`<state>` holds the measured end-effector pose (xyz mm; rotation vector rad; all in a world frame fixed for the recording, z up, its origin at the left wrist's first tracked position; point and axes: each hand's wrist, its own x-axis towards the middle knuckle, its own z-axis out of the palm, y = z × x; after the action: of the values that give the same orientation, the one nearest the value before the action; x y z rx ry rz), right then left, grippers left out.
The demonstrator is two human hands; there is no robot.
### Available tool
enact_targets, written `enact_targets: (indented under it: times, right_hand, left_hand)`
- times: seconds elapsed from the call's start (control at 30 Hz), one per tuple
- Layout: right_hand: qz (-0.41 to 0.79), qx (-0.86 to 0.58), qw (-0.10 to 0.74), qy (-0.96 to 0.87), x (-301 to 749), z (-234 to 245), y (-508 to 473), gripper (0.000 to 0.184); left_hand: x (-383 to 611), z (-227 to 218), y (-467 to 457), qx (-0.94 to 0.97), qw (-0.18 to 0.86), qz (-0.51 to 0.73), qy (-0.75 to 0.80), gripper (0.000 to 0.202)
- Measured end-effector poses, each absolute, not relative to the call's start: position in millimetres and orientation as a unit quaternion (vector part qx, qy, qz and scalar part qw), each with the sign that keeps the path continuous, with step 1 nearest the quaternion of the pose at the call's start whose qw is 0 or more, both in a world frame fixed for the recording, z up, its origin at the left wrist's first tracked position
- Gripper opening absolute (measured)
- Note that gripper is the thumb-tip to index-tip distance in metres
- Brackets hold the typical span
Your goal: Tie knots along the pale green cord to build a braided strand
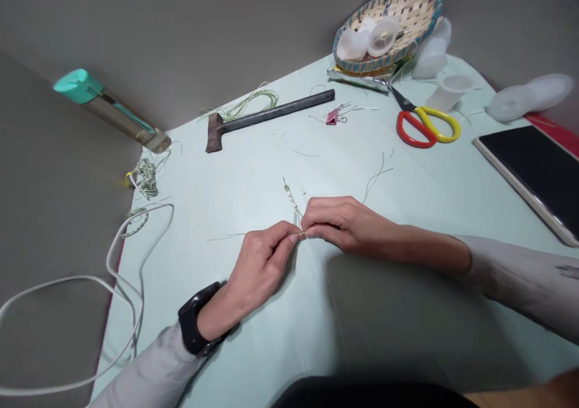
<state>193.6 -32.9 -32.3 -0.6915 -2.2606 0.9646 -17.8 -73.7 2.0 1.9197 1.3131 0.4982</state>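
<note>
The left hand [265,262] and right hand [347,222] partly hide the pinched strands [296,216], the touchscreen device [531,170] is cut off at three o'clock, the white cable [81,277] at eight, and the woven basket [414,19] at one partly covers a foil packet [355,80].

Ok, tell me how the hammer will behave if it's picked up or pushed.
The hammer will probably feel head-heavy, as its bulky brown head sits at one end. It should stay stiff: the dark handle looks straight and solid. Rolling seems unlikely, since the head juts out sideways.
</note>
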Motion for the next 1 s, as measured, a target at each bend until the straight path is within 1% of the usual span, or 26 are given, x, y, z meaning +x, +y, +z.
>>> enact_targets:
  times: [0.2,0.37,0.5,0.63,0.8,0.93,1.0]
  right_hand:
    - [0.346,-0.270,0.284,-0.852,191.8,-37.2,-37.5,0.023]
    - [0.327,-0.265,0.300,-0.856,190.1,-37.0,-38.2,0.021]
    - [0.318,-0.255,0.308,-0.860,190.4,-36.1,-36.9,0.022]
    - [0.308,-0.250,0.298,-0.868,191.4,-37.3,-38.1,0.023]
    - [0.297,-0.267,0.291,-0.869,191.4,-40.3,-43.5,0.023]
    - [0.286,-0.295,0.308,-0.858,189.9,-38.1,-45.2,0.016]
    - [0.286,-0.286,0.315,-0.858,189.0,-36.2,-44.2,0.017]
  left_hand:
    - [-14.3,-0.9,-74.2,0.773,0.344,0.183,0.500,0.025]
    - [-12.1,-3.4,-76.3,0.788,0.312,0.179,0.500,0.028]
    - [-12.0,-3.7,-77.6,0.799,0.292,0.185,0.492,0.026]
    - [-12.3,-5.8,-77.6,0.810,0.275,0.200,0.478,0.028]
    - [-13.0,-9.4,-77.4,0.813,0.266,0.220,0.469,0.028]
    - [-13.4,-9.3,-77.6,0.810,0.270,0.231,0.467,0.027]
    - [-13.7,-8.6,-77.7,0.808,0.272,0.235,0.467,0.027]
